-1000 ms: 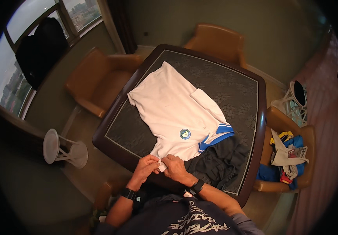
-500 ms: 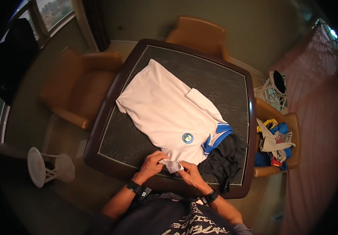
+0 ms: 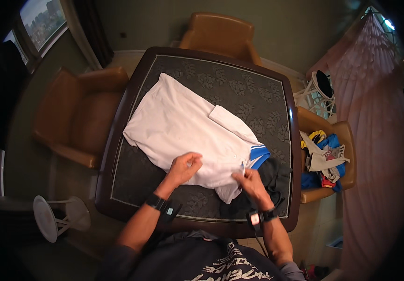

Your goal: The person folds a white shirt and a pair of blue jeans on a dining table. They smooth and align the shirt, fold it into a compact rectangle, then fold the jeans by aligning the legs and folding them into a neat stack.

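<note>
Shirt (image 3: 183, 124) slants from far-left hem (image 3: 146, 106) to near-right collar (image 3: 261, 155), beside the right hand (image 3: 252, 183), grip unclear; left hand (image 3: 183, 169) half-open over it.

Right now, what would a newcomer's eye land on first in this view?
The white fabric shirt with a blue collar would probably catch the eye first, spread across the dark, floral-patterned square table, with the left hand over the shirt and the right hand near its collar. Next might be the multicoloured clothes pile on the tan leather-look armchair at right.
</note>
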Action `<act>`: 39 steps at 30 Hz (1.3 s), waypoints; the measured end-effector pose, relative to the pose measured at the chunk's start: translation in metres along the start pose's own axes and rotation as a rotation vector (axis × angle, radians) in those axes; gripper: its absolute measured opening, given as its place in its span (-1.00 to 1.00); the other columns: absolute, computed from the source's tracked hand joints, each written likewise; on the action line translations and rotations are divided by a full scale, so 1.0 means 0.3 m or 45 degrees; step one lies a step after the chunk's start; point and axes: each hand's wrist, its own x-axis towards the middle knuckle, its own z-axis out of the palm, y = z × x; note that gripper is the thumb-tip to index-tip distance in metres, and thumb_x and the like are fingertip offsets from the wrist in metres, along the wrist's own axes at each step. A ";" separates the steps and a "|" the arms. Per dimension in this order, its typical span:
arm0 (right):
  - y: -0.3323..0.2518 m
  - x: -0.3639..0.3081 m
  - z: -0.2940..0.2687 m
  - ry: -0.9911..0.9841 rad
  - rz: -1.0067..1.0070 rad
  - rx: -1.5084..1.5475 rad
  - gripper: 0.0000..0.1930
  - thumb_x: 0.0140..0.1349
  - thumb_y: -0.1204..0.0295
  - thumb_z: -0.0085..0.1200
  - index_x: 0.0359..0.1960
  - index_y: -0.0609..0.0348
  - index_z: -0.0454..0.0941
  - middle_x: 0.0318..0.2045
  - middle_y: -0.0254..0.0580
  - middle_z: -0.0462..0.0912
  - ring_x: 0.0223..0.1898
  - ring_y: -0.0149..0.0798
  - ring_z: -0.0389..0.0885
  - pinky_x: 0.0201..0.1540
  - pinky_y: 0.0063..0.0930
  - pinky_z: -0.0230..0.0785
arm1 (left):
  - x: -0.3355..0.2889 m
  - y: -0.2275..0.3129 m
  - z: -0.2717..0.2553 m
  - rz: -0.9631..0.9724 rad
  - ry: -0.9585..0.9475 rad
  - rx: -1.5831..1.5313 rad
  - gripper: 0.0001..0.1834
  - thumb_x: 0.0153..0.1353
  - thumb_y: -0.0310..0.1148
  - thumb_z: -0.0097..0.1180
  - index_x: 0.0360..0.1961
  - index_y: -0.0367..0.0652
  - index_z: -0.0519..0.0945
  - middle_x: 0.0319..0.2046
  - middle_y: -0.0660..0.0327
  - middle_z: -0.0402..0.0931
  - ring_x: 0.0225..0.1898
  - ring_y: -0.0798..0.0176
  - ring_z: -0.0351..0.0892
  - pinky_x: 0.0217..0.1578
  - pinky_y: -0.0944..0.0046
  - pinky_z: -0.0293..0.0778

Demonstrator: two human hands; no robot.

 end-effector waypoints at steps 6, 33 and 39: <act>0.065 0.114 -0.034 0.672 -0.520 -0.852 -0.69 0.15 0.44 0.22 -0.08 0.30 0.58 -0.50 -0.06 0.62 -0.49 -0.11 0.62 -0.36 -0.28 0.48 | 0.009 -0.120 -0.071 0.131 0.571 0.342 -0.78 0.22 -0.48 0.24 -0.11 -0.31 0.62 -0.34 0.22 0.64 -0.31 0.36 0.62 -0.25 0.38 0.52; -0.002 0.259 0.411 -0.444 -0.533 -0.714 -0.84 0.02 0.49 0.32 -0.34 0.15 0.62 -0.43 -0.10 0.62 -0.26 0.02 0.58 -0.19 -0.20 0.45 | -0.029 -0.185 -0.775 0.318 1.326 1.191 -0.71 -0.04 -0.72 0.05 -0.33 -0.16 0.65 -0.26 0.08 0.54 -0.21 -0.09 0.57 -0.22 0.00 0.53; -0.006 0.217 0.424 -0.355 -0.789 -0.717 -0.74 0.02 0.45 0.33 -0.22 0.13 0.60 -0.31 -0.06 0.60 -0.20 0.08 0.53 -0.10 -0.14 0.38 | -0.077 -0.183 -0.648 0.244 1.319 1.425 -0.65 0.03 -0.73 0.05 -0.14 -0.25 0.63 -0.07 -0.01 0.54 -0.05 -0.09 0.54 -0.06 0.05 0.52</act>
